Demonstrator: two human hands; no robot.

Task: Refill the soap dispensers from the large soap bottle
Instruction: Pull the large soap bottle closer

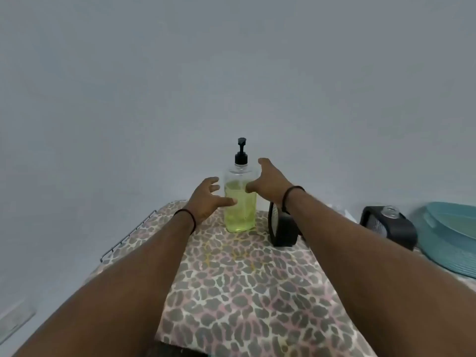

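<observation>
Looks like barely started imo: both grips, left hand (206,195) and right hand (268,182), are spread wide on either side of the pump bottle (240,199), about two-thirds full, upright on the leopard-print cover (244,279), pump on, nothing poured.

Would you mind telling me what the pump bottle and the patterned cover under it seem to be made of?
The pump bottle looks like clear, glossy plastic: the yellow-green liquid shows through its wall, and the pump head is opaque black, probably plastic too. The patterned cover looks like matte woven fabric with a leopard print; it lies soft and slightly rumpled, though the weave is too blurred to confirm.
</observation>
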